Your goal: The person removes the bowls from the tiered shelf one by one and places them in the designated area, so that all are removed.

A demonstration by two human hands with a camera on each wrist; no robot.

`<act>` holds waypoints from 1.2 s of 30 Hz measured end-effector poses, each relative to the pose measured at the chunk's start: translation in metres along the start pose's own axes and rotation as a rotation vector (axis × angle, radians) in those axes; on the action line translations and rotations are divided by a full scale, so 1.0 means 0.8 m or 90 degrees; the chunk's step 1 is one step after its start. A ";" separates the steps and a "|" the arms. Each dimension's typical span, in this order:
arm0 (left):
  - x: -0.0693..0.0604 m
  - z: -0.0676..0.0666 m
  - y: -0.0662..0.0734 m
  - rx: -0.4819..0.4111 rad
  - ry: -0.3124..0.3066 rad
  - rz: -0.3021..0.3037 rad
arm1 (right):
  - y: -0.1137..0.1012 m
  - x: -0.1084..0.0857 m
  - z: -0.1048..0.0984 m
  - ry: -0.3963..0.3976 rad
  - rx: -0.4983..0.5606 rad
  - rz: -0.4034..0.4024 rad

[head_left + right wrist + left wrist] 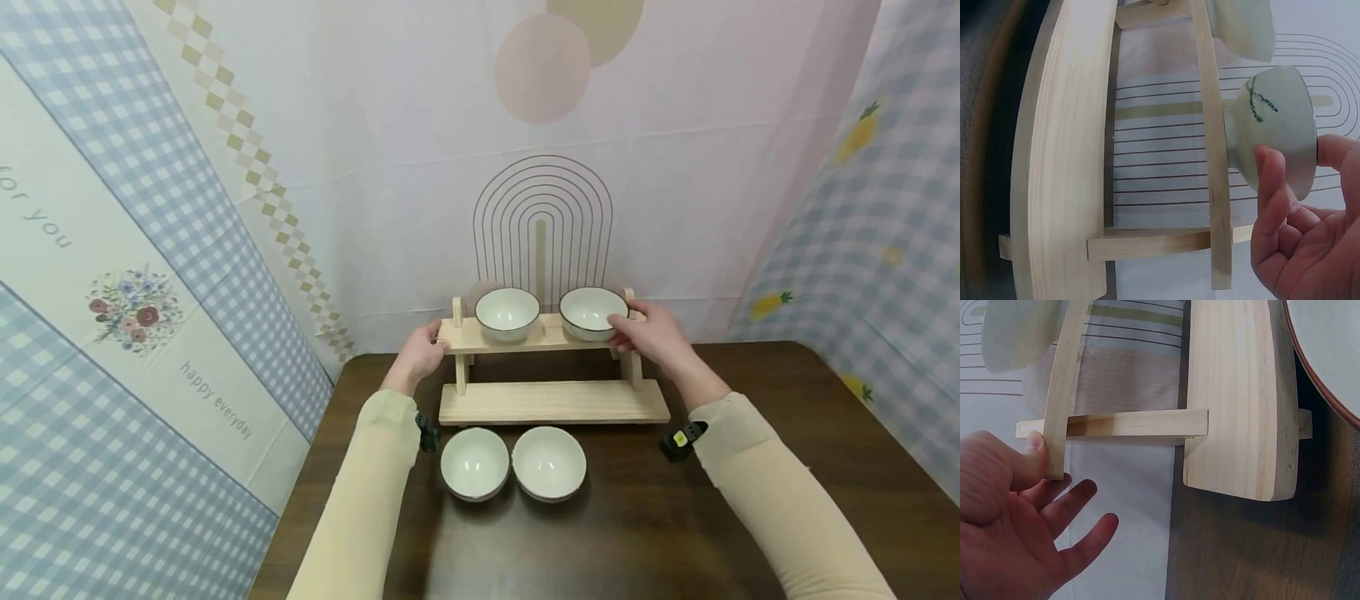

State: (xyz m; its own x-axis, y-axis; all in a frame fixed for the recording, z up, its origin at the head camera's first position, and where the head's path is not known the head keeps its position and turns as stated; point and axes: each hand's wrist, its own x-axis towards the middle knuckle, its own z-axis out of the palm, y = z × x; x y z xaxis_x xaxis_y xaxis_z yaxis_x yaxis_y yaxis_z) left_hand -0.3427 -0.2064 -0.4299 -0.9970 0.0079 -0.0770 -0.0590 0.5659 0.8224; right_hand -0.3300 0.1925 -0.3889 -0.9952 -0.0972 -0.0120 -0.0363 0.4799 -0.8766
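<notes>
The right hand [652,335] is pinching the bowl [588,308] near the right end of the upper shelf [549,335], the left hand [420,353] pinching the left end, the bowl seeming rigid, slick, breakable, best held by rim and wall.

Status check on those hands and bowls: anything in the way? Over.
Left hand holding wooden rack. Right hand gripping right bowl on upper shelf. Nothing visibly in the way.

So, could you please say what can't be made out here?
Head view: undersides of the front bowls, hidden by their walls.
Left wrist view: most of one front bowl, cut off by the edges.
Right wrist view: left shelf bowl, partly cut off by the top edge.
Right wrist view: inside of the held bowl, hidden by its wall.
</notes>
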 end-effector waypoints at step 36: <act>-0.008 -0.009 -0.006 0.055 -0.032 0.040 | 0.027 -0.010 0.016 -0.017 0.056 0.009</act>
State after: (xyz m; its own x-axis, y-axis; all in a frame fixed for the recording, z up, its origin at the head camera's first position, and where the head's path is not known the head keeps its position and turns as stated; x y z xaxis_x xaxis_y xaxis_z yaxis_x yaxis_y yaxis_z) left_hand -0.3366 -0.2151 -0.4290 -0.9947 0.0857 -0.0567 0.0102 0.6315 0.7753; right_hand -0.3218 0.1929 -0.4138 -0.9928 -0.1144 -0.0367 -0.0127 0.4037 -0.9148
